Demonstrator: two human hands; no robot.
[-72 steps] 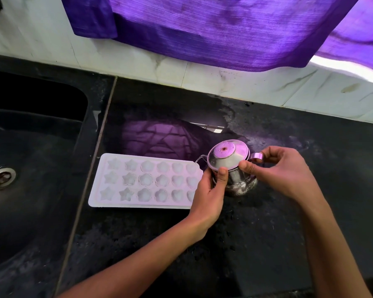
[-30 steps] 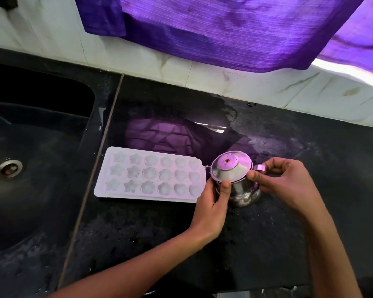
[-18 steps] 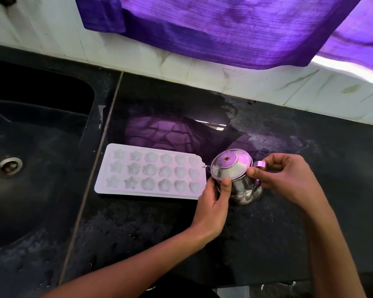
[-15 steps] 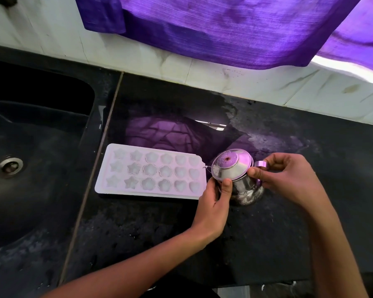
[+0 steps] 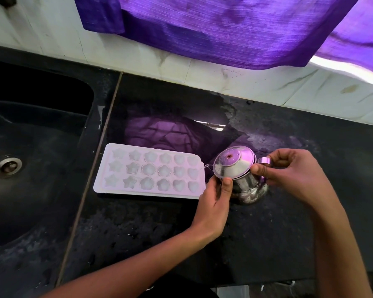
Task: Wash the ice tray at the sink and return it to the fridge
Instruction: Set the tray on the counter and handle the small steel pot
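A pale ice tray (image 5: pixel 149 172) with star, flower and heart moulds lies flat on the black counter (image 5: pixel 267 229), just right of the sink. Neither hand touches it. Right of the tray stands a small steel pot with a lid (image 5: pixel 235 163). My left hand (image 5: pixel 215 198) pinches the lid's near rim between thumb and fingers. My right hand (image 5: pixel 289 173) grips the pot at its handle side, thumb pressed on the lid's right edge. The lid sits tilted on the pot.
A black sink (image 5: pixel 41 168) with a metal drain (image 5: pixel 10 165) fills the left. A white tiled wall (image 5: pixel 202 69) runs behind the counter, with a purple cloth (image 5: pixel 224 29) hanging over it. The counter's front edge lies near the bottom right.
Both hands have stayed on the steel pot and its lid, and the lid now looks a little more tilted. The ice tray has not moved on the counter.
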